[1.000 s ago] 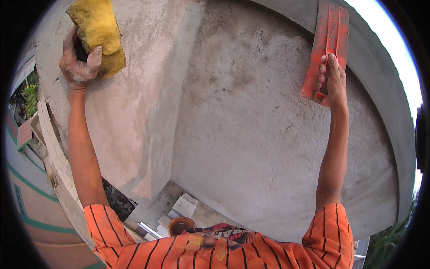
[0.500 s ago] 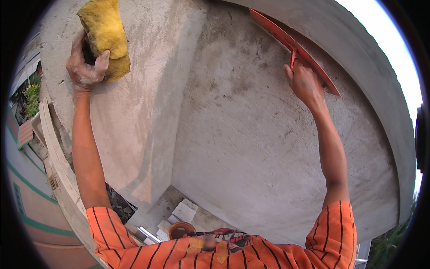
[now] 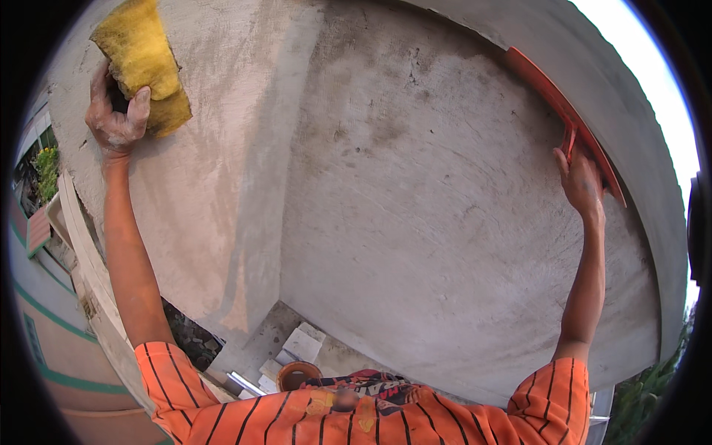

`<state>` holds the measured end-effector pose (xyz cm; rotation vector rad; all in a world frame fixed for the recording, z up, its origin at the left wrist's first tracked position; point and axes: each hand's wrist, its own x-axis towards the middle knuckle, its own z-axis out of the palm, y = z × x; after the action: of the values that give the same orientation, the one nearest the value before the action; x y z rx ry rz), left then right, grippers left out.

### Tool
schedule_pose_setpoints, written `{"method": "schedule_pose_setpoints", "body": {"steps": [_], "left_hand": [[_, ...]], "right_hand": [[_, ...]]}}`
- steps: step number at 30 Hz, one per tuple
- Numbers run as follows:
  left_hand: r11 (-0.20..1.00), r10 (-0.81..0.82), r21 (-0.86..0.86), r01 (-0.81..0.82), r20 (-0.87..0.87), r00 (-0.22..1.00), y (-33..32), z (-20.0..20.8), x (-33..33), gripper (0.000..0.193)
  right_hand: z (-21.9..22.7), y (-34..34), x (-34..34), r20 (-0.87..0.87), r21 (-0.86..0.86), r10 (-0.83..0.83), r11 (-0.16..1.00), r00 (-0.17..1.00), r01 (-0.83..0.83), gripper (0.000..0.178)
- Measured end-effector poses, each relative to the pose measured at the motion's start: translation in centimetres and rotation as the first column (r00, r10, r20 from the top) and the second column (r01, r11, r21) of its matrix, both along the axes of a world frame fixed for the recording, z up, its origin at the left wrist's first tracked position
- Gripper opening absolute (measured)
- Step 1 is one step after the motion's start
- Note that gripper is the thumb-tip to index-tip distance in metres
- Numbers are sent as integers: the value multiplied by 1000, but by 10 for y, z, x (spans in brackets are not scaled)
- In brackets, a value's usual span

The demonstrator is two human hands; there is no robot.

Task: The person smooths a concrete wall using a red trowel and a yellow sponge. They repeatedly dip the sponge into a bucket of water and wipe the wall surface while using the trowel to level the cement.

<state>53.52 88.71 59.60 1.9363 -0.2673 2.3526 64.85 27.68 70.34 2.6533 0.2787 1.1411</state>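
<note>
Red float (image 3: 551, 92) edge-on, handle (image 3: 570, 139) apparently half-hidden

The left hand (image 3: 117, 122) holds a thick yellow sponge (image 3: 144, 59) by a pale plastered wall (image 3: 196, 185); the right hand (image 3: 582, 184) grips a long, flat red float (image 3: 547, 90), edge-on beside a curved grey plaster rim (image 3: 619, 111). Below, a round brown bucket (image 3: 298, 374) stands beside pale blocks (image 3: 302, 345).

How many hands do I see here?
2: the left hand at upper left, gripping a yellow sponge; the right hand at right, holding a red float.
</note>
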Motion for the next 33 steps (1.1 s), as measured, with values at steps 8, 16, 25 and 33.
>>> {"method": "schedule_pose_setpoints", "body": {"steps": [8,16,25,33], "left_hand": [[1000,-2,4,2,-25,1000,-4,3,-4,59],[1000,26,15,-26,-10,1000,0,4,-3,58],[998,22,64,-20,-26,999,-5,3,8,58],[998,4,64,-4,9,1000,-7,4,2,59]], "right_hand": [[-46,-121,-41,99,160,33,986,994,-49,27],[-46,12,-25,-198,549,465,782,863,-296,35],[-43,148,34,-213,897,841,370,498,-242,37],[23,148,49,230,898,730,97,644,-430,33]]}}
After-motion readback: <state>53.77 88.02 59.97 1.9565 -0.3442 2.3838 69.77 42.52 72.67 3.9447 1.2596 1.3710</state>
